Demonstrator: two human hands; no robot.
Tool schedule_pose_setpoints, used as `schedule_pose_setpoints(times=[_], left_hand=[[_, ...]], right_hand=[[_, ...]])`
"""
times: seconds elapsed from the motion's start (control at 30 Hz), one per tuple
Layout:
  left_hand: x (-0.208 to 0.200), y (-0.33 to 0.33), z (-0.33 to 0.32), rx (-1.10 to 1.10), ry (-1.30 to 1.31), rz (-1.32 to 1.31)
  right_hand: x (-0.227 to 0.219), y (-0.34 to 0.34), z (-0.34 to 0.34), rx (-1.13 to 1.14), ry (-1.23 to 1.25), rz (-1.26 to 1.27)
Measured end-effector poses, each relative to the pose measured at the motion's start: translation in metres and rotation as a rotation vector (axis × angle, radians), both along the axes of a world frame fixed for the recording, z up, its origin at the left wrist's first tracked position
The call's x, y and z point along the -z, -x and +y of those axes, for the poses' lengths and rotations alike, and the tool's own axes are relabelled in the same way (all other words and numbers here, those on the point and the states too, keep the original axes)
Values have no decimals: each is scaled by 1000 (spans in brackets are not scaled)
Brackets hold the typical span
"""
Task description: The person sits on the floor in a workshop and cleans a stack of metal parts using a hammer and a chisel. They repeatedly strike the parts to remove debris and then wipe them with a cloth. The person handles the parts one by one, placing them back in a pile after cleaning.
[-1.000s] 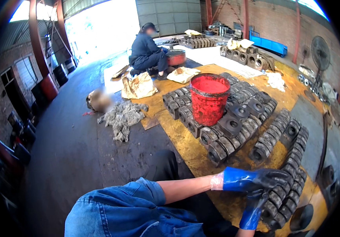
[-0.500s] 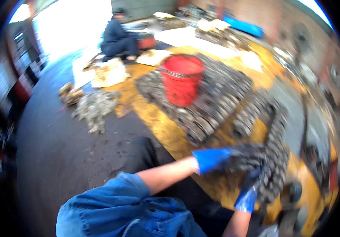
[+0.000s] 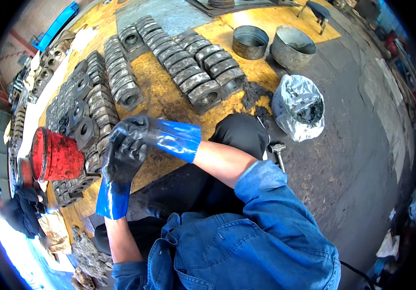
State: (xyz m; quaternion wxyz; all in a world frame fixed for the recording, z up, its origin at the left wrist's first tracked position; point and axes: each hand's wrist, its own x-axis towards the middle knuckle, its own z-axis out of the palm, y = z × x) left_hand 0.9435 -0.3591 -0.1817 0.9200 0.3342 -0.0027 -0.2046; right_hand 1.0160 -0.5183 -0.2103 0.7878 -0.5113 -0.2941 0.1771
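My left hand point(image 3: 123, 157) and my right hand point(image 3: 133, 128) meet in front of me, left of the picture's middle. Both wear blue rubber gloves coated with black grime. The fingers of both are curled and pressed close together; whatever lies between them is hidden. Just beyond them is a row of dark metal rings point(image 3: 121, 77) lying on the yellow floor sheet point(image 3: 157, 92). Left of my hands, more thick holed metal pieces point(image 3: 88, 133) are packed in rows. A grimy red bucket point(image 3: 60, 155) stands on the left by these pieces.
A double row of ring parts point(image 3: 188, 65) stretches away ahead. Right of it are two metal tubs point(image 3: 250, 43) and a plastic-lined container point(image 3: 299, 107) of black matter. A hammer point(image 3: 278, 153) lies by my right knee. Another person point(image 3: 21, 208) crouches at far left, near dirty rags point(image 3: 89, 253).
The view has swung to the right, so the red bucket is now at the left. My hands, apart over a row of parts before, are now together near my body.
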Motion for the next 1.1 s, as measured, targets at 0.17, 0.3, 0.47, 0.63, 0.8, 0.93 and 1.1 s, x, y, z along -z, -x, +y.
schedule_pose_setpoints(times=[0.17,0.3,0.47,0.63,0.8,0.93,1.1], left_hand=[[13,0,-1,-143,-517,-330],[-18,-1,20,29,-2,208],[-43,1,-9,53,-90,-35],[-67,-46,-10,-179,-129,-48],[-100,-37,9,-284,-109,-318],[-106,-48,66,-293,142,-143],[-80,-39,94,-511,71,64]], right_hand=[[19,-22,30,-213,-237,-129],[-5,7,15,29,88,-100],[-25,7,-3,-54,-350,-81],[-45,-27,-57,98,-492,57],[-34,-88,-204,-82,-792,-191],[14,-23,-269,758,-28,87],[165,96,-317,820,409,673]])
